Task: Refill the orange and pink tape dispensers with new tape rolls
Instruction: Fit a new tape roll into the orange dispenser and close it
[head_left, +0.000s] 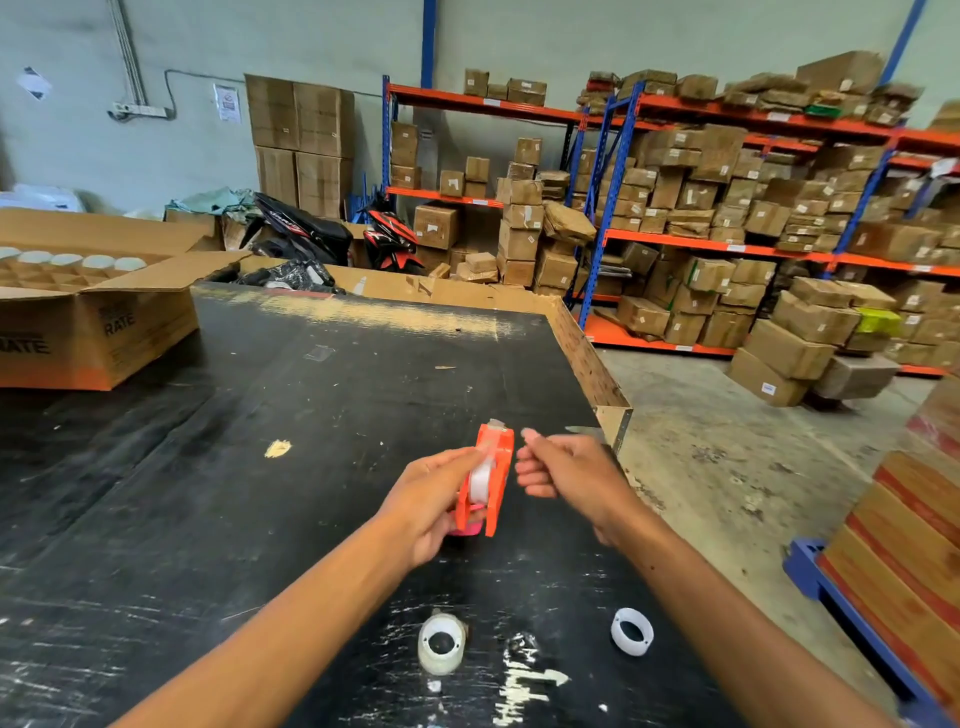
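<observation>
My left hand (423, 506) holds the orange tape dispenser (493, 475) upright above the black table (260, 441); a white tape roll sits inside it. My right hand (563, 473) hovers just right of the dispenser with fingers curled, thumb and forefinger pinched; whether tape is between them I cannot tell. A bit of the pink dispenser (466, 529) shows under my left hand. A full clear tape roll (441, 643) lies on the table near me. A bare white core ring (632, 631) lies to its right.
An open cardboard box (98, 322) of tape rolls stands at the table's far left. The table's right edge (597, 374) drops to a concrete floor. Shelves of parcels fill the right background. A blue pallet with wooden boards (883, 561) sits at the right.
</observation>
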